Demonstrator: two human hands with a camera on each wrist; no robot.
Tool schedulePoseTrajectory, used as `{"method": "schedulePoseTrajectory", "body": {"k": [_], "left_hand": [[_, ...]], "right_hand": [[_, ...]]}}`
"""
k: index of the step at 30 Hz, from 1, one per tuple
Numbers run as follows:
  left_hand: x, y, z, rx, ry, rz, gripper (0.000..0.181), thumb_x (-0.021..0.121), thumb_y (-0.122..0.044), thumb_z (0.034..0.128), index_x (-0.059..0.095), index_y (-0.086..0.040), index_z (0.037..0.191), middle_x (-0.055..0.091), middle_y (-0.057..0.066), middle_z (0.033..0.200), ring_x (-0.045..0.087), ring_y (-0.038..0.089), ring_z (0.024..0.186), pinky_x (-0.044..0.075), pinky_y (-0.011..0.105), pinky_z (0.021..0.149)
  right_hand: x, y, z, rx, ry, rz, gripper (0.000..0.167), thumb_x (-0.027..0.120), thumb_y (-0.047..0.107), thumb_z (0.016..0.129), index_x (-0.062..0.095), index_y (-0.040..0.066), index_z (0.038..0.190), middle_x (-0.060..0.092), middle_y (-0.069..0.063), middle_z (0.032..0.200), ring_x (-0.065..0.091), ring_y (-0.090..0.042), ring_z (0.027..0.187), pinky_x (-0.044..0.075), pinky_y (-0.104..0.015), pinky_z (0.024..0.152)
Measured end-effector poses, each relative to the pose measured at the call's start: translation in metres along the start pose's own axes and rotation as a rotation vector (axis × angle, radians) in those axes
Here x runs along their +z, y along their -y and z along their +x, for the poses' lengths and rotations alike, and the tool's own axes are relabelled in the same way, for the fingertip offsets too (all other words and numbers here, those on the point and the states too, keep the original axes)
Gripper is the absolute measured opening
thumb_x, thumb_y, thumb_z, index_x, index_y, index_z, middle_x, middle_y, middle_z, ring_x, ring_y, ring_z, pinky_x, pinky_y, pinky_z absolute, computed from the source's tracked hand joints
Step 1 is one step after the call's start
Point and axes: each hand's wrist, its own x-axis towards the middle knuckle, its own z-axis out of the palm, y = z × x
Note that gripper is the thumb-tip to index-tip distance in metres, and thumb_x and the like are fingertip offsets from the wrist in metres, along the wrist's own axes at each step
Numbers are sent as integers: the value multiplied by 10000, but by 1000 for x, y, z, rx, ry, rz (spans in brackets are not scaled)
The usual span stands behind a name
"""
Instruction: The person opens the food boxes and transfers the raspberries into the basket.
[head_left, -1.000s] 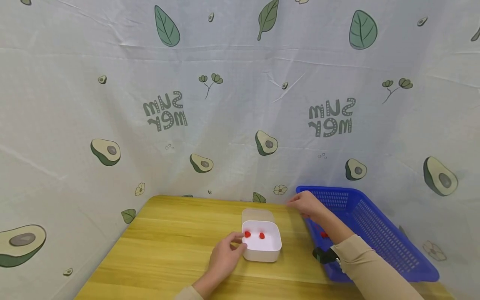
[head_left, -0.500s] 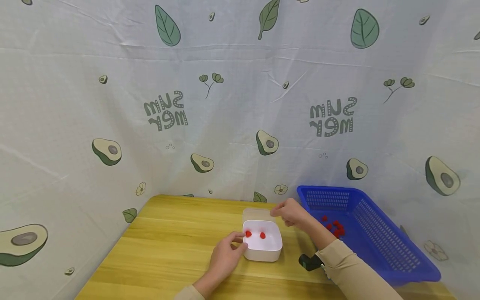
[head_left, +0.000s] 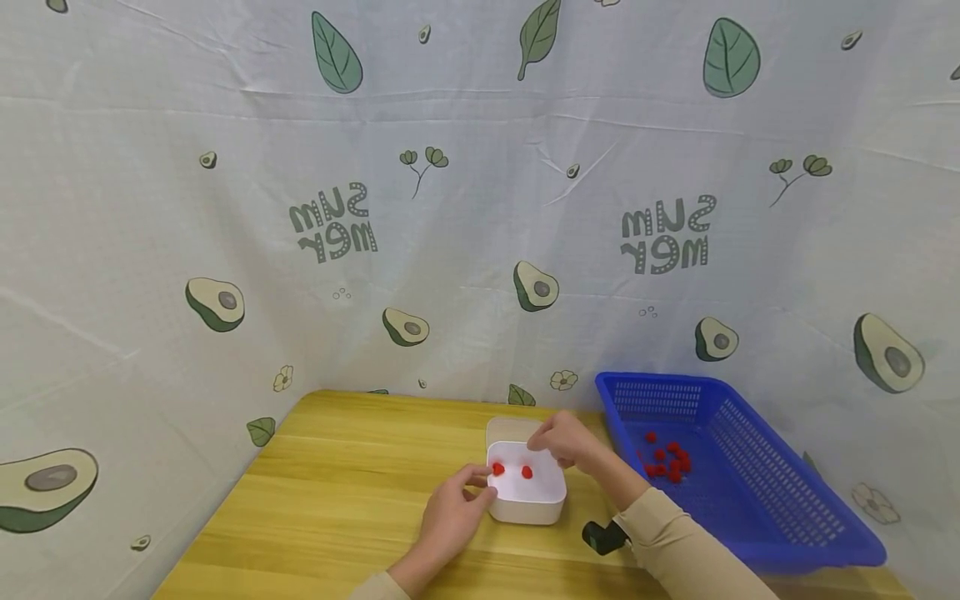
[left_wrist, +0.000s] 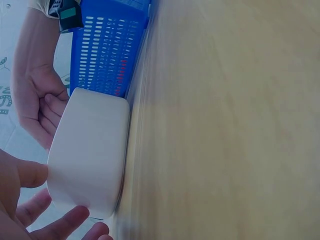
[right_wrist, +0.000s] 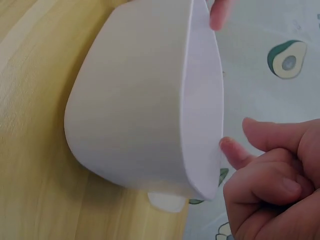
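Note:
A small white open-topped box [head_left: 527, 510] with rounded corners stands on the table. Two small red pieces [head_left: 527, 472] lie inside it, their kind too small to tell. My left hand [head_left: 452, 512] rests its thumb and fingertips against the box's left side and rim, fingers loosely spread. Over the box's back right rim hovers my right hand [head_left: 567, 440]. In the right wrist view the thumb and index of that hand [right_wrist: 272, 175] stand slightly apart, nothing visible between them, while its other fingers curl inward. Behind the box lies its pale lid [head_left: 510, 428].
A blue perforated basket [head_left: 780, 492] stands to the right, with several small red pieces [head_left: 675, 464] lying at its left side. The wood-grain table [head_left: 337, 483] extends left. A printed curtain [head_left: 465, 208] closes off the back. A black device [head_left: 603, 538] sits at my right wrist.
My right hand has moved left and toward me, from the basket's left edge to above the box's back right rim, uncovering red pieces in the basket. The left hand and box have stayed put.

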Motion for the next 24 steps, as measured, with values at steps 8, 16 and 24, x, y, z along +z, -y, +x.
{"method": "schedulePoseTrajectory", "body": {"k": [8,16,24], "left_hand": [[1,-1,1,-7,9,9,279,728,-285,922,701,-209,1189,718,-19,1067,599,114,835,490,325,685],[2,-1,1,12,-18,27,254,724,-291,920,711,-231,1167,716,-73,1038,606,88,824,476,311,683],[2,1,0,13,-21,30,253,726,-287,919,712,-227,1164,722,-51,1044,608,86,829,472,309,678]], "right_hand": [[15,5,-1,6,-23,-131,137,767,143,864,768,12,904,375,24,535,266,-102,423,266,-214,423],[27,2,-1,-78,-82,-313,188,745,79,854,628,39,712,519,-32,601,418,-144,503,350,-232,468],[40,-1,1,-141,-131,-485,146,689,-56,803,564,18,791,547,-80,701,496,-198,601,401,-263,519]]}}
